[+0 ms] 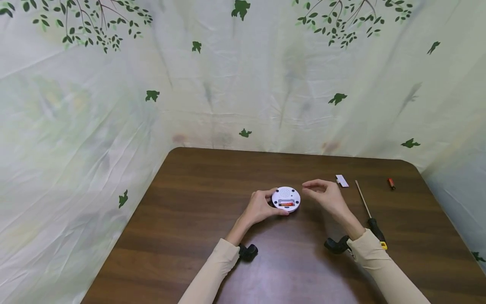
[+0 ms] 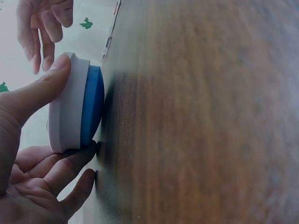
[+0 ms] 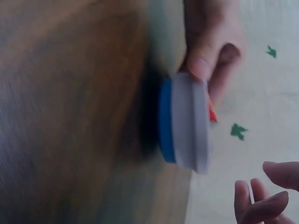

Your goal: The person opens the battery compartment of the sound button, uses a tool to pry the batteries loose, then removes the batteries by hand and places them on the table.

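My left hand (image 1: 261,207) grips a round white device (image 1: 284,194) by its edge, thumb on one side and fingers on the other. The device's back faces up, with small holes and an uncovered battery slot. A red battery (image 1: 286,204) lies in that slot. In the left wrist view the device's blue front (image 2: 92,105) faces the table. Just right of the device hovers my right hand (image 1: 328,197), fingers loosely bent with nothing between them; in the right wrist view its fingertips (image 3: 275,201) are apart from the device.
A small white cover (image 1: 342,180) lies beyond my right hand. To its right are a screwdriver (image 1: 375,230) with a black and yellow handle, partly behind my right forearm, and another red battery (image 1: 391,183). A leaf-patterned curtain (image 1: 228,84) hangs behind the brown table (image 1: 212,181).
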`<state>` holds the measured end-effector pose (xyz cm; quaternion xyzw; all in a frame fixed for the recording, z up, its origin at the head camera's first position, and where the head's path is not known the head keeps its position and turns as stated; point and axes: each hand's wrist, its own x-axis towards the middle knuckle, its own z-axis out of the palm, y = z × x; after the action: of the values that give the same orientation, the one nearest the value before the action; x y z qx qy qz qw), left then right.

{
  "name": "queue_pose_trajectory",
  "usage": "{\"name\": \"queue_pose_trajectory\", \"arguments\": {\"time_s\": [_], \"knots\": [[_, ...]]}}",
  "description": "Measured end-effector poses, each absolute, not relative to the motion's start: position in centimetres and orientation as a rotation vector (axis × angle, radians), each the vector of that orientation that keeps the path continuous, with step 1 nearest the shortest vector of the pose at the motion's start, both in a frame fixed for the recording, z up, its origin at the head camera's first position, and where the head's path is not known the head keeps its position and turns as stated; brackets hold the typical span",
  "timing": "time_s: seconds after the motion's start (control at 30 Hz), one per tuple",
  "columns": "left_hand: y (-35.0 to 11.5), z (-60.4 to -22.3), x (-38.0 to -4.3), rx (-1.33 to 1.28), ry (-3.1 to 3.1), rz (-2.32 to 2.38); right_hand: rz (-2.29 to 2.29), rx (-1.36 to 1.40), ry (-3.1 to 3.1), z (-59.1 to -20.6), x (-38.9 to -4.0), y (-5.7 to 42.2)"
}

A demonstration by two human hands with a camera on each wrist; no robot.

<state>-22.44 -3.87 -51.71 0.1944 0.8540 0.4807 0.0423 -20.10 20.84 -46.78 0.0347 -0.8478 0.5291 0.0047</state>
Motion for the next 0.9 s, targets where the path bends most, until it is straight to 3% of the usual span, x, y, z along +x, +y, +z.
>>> {"name": "queue_pose_trajectory", "arguments": {"time_s": [0.9], "knots": [[-4.0,-51.8,-22.5,0.661,2.640,1.452,1.166,0.506,-2.755,-48.8,-19.1,17.2]]}}
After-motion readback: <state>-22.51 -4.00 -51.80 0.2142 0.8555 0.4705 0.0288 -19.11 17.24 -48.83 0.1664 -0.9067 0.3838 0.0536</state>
